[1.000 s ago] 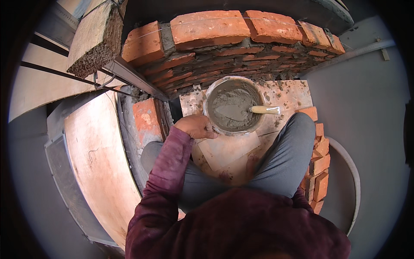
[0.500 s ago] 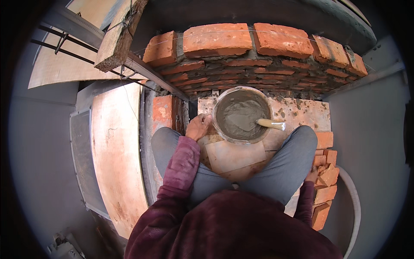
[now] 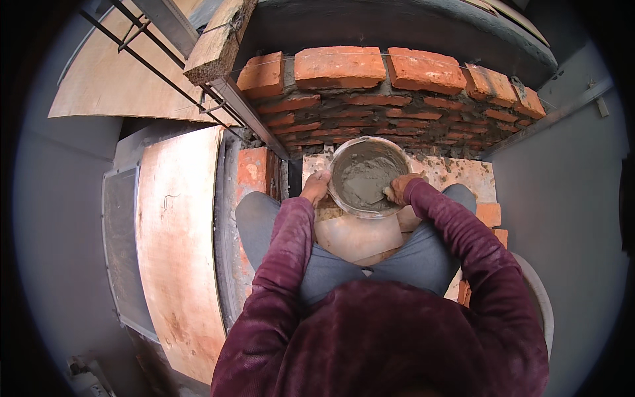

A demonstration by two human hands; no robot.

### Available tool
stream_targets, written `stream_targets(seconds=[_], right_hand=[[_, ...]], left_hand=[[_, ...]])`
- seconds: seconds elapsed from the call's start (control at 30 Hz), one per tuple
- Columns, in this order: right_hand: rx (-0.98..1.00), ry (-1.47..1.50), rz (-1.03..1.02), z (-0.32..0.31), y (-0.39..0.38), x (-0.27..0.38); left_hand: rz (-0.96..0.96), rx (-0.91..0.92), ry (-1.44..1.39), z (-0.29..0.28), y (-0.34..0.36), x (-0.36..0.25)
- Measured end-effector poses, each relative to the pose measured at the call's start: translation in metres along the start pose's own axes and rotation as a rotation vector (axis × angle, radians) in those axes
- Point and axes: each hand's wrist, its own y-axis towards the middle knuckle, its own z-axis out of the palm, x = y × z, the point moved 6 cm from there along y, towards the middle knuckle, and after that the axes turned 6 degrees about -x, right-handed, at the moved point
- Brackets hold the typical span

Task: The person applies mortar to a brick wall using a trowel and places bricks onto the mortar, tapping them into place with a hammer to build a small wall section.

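Observation:
A round bucket (image 3: 337, 200) of wet grey mortar (image 3: 362, 178) stands between my knees, in front of the brick wall. My left hand (image 3: 317, 187) is closed on the left side of its rim. At the right side of the bucket, my right hand (image 3: 401, 188) wraps round the wooden handle of a trowel (image 3: 387, 191). The trowel's blade is down in the mortar and hidden. Under the bucket lie mortar-spattered boards (image 3: 456, 173), with a pale flat sheet (image 3: 357, 237) nearer me.
A low brick wall (image 3: 344, 106) with a string line along its top course spans the far side. A wooden post (image 3: 221, 46) and steel bars (image 3: 159, 76) project at upper left. Plywood (image 3: 178, 245) leans on the left. Loose bricks (image 3: 489, 214) lie at right, partly behind my arm.
My right hand has left the bricks at right and come across to the bucket, taking hold of the trowel handle. My left hand has moved slightly right and up, onto the rim.

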Motion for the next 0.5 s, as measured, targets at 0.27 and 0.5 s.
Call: stream_targets(seconds=[0.27,0.5], right_hand=[[-0.167,0.155,0.036,-0.033,-0.061,-0.02],[-0.25,0.461,-0.031,-0.011,-0.072,-0.019]], left_hand=[[1.128,-0.888,0.768,-0.057,-0.142,-0.237],[0.771,-0.947,1.184,-0.103,-0.071,-0.295]])
